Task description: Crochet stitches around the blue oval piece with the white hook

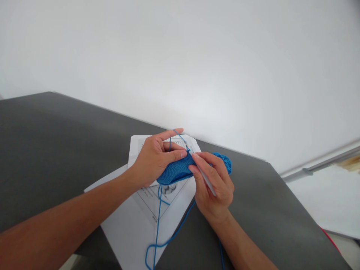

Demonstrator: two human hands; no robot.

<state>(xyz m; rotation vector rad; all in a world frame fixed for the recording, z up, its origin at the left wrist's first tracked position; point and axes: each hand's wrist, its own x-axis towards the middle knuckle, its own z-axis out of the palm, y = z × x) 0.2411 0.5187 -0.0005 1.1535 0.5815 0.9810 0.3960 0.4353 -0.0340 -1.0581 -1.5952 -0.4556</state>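
A blue crocheted piece (176, 169) with rounded rows of stitches is pinched between the thumb and fingers of my left hand (153, 157). My left index finger is stretched out, with blue yarn (179, 135) looped over it and running down to the work. My right hand (215, 183) holds a grey-handled crochet hook (207, 180) like a pen. The hook's tip meets the top edge of the piece, beside my left thumb. Behind my right fingers lies a ball of blue yarn (226, 163), partly hidden.
Printed sheets of paper (132, 225) lie under my hands on the dark grey table (84, 131). Loose yarn strands (156, 228) trail over the paper toward the table's near edge. A white wall (180, 67) rises behind the table. A grey metal bar (323, 165) is at right.
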